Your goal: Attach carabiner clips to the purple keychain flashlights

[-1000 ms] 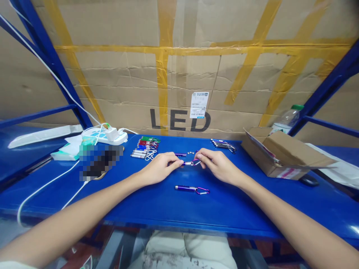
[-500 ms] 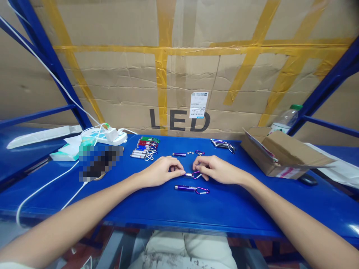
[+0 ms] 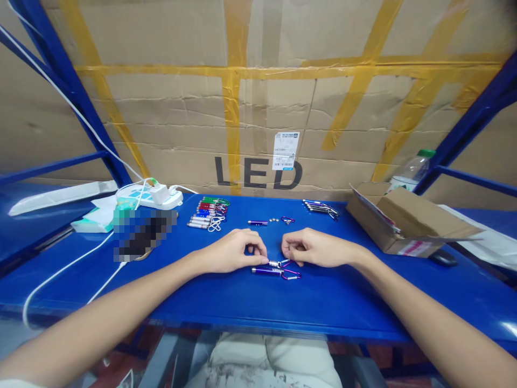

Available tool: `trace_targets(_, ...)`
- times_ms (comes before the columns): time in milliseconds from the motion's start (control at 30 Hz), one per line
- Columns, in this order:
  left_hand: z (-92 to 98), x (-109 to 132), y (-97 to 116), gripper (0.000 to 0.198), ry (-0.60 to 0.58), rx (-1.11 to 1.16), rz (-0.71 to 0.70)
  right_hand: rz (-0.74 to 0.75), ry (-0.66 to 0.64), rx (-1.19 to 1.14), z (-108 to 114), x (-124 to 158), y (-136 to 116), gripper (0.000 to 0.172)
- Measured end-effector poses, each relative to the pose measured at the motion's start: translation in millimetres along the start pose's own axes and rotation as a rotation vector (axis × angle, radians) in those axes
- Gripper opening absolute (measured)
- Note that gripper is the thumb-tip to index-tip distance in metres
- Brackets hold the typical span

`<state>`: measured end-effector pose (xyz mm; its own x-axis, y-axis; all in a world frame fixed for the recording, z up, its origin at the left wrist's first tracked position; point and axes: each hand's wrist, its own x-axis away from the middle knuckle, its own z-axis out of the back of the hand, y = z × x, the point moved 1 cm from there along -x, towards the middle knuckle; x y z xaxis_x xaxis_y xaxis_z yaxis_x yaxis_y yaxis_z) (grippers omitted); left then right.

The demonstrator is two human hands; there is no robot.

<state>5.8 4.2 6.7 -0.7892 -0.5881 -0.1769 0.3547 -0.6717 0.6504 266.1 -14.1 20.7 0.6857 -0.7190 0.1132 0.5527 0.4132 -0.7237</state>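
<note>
My left hand (image 3: 236, 251) has its fingers closed on one end of a small purple keychain flashlight (image 3: 275, 264); much of the tube is hidden behind the fingers. At the other end, my right hand (image 3: 313, 248) curls its fingers around the purple carabiner clip (image 3: 286, 263). Just below, almost touching it, a second purple keychain flashlight (image 3: 267, 272) lies flat on the blue table (image 3: 283, 307). Beyond my hands lie a purple flashlight tube (image 3: 257, 222), several small button cells (image 3: 273, 219) and a loose purple carabiner with a metal end (image 3: 288, 219).
Rows of coloured keychain flashlights (image 3: 207, 213) lie at back left, dark ones (image 3: 320, 208) at back right. An open cardboard box (image 3: 388, 231) and a black mouse (image 3: 442, 258) stand right. Left are a power strip (image 3: 172, 200), tissues (image 3: 95, 218) and a blurred phone (image 3: 145, 237).
Both hands have moved slightly toward me with the held flashlight, bringing it down beside the one lying on the table. The right hand has shifted a little to the right.
</note>
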Motion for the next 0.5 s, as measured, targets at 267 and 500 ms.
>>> trace_targets(267, 0.0, 0.6, 0.0, 0.027, -0.001, 0.02, 0.0, 0.008, 0.011, 0.013, 1.0, -0.4, 0.7, 0.01)
trace_targets(500, -1.5, 0.6, -3.7, 0.023, 0.002, 0.051, 0.043, 0.026, 0.096, 0.134, 0.8, -2.1, 3.6, 0.02)
